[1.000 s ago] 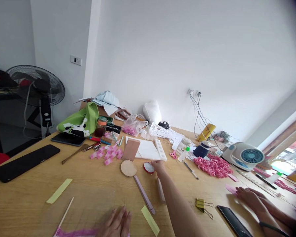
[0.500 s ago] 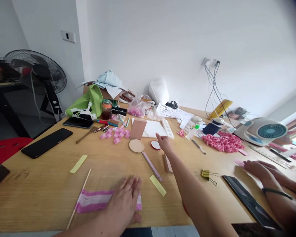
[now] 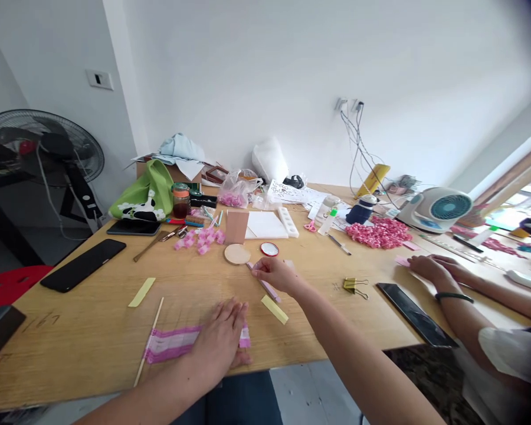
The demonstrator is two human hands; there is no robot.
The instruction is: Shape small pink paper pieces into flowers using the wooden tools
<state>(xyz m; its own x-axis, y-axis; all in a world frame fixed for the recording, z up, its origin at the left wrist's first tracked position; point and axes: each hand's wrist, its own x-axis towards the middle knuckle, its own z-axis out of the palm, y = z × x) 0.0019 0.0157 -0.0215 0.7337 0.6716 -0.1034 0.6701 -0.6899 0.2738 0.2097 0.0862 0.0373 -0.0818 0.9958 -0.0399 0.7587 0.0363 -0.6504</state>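
Observation:
Under my left hand (image 3: 219,333), which lies flat with fingers stretched out, is a pink and white strip of sheer fabric (image 3: 172,344). The strip's left end is joined to a thin wooden stick (image 3: 149,342). My right hand (image 3: 274,274) reaches forward, its thumb and index finger pinched at the upper part of a flat lilac stick (image 3: 272,291) on the table. Just beyond are a round wooden disc (image 3: 237,254) and a red-rimmed lid (image 3: 269,249). A yellow paper strip (image 3: 274,310) lies nearer to me, and another yellow strip (image 3: 142,292) lies left.
A brown card (image 3: 238,227) stands before a white board (image 3: 266,225). Pink beaded material (image 3: 378,232), a gold binder clip (image 3: 354,287) and a dark phone-like slab (image 3: 413,313) lie right. Another person's hands (image 3: 431,268) work there. A black phone (image 3: 84,264) lies left.
My right hand has drawn back from beside the red-rimmed lid to the lilac stick. My left hand stays flat on the fabric strip. The camera view has shifted.

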